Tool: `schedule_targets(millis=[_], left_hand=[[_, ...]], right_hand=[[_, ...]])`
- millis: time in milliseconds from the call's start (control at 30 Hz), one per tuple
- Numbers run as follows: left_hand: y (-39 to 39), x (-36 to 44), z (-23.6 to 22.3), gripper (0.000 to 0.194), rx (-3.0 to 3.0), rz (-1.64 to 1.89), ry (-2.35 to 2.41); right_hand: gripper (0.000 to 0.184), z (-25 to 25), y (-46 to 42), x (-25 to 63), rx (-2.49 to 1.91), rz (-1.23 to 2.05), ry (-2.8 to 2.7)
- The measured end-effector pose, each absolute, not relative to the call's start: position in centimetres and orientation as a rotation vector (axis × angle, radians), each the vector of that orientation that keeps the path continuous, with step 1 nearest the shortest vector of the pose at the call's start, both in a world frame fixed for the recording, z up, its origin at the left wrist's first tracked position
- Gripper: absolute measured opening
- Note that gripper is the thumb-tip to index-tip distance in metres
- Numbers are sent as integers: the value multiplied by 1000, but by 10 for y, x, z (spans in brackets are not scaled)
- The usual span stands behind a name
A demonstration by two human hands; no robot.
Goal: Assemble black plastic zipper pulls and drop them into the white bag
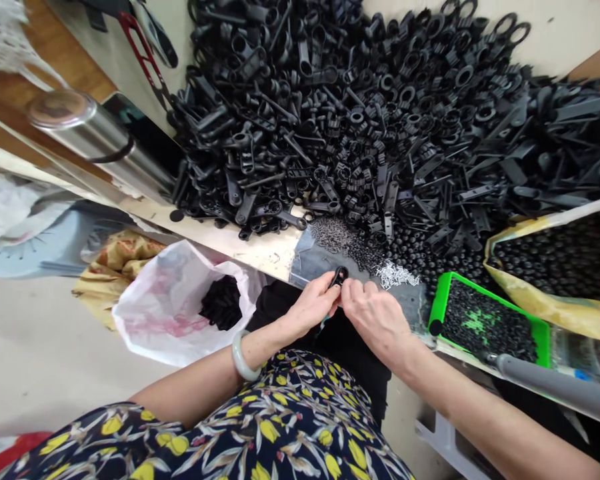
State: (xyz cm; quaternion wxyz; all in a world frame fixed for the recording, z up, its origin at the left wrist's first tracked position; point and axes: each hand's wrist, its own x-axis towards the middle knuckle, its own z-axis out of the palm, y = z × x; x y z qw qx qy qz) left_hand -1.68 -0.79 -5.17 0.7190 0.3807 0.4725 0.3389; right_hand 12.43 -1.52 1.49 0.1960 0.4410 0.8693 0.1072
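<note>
Floral fabric [280,420] is filling the foreground. Beyond it, I'm seeing the left hand [316,300] and right hand [377,319] gripping a small black part [339,273] by the table's [265,257] edge. That piece looks unfinished; heaped black parts [280,127] are lying behind, crowding the workspace. A white bag [147,303] is holding black pieces [223,303], perhaps completed.

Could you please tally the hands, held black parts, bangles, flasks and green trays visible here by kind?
Hands (left hand, right hand): 2
Held black part: 1
Bangle: 1
Flask: 1
Green tray: 1
Total: 6
</note>
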Motion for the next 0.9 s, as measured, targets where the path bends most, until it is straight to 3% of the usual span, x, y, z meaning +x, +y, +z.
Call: schedule_targets(millis=[200, 433, 733, 900], left_hand=[[-7, -18, -52, 17, 606, 781, 1008], [-10, -16, -44, 21, 578, 809, 983], [-16, -9, -41, 16, 408, 918, 924], [-17, -4, -43, 19, 538, 919, 976]], right_hand=[[28, 12, -26, 99, 1289, 539, 2413], [41, 9, -44, 95, 1311, 570, 2374], [20, 18, -29, 112, 1496, 108, 2343], [14, 20, -26, 116, 1550, 6, 2320]])
